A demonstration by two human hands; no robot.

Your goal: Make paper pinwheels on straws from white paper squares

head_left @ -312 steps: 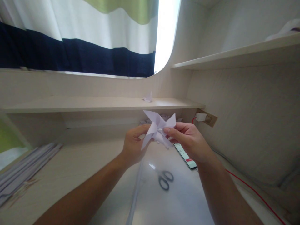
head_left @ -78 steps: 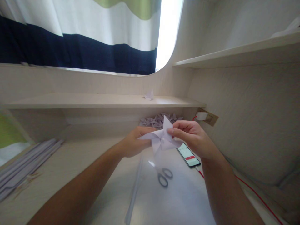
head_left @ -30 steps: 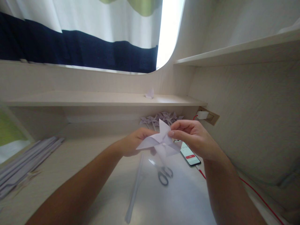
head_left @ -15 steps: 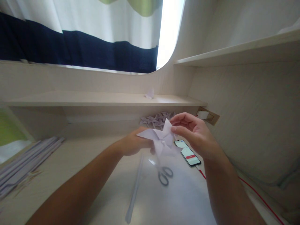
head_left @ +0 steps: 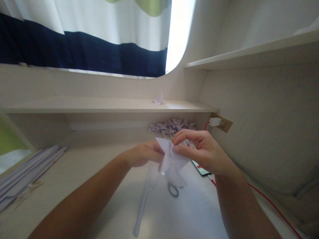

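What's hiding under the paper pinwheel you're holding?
Under the paper pinwheel, held by the left hand and right hand, lie scissors on the desk. Only one handle loop shows; the blades are covered. The phone is partly hidden too.

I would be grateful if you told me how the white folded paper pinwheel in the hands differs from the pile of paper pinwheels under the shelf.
The white folded paper pinwheel is held off the desk between the left hand and right hand; the pile of paper pinwheels lies untouched at the back. The held one is single, the pile many. Both are pale folded paper.
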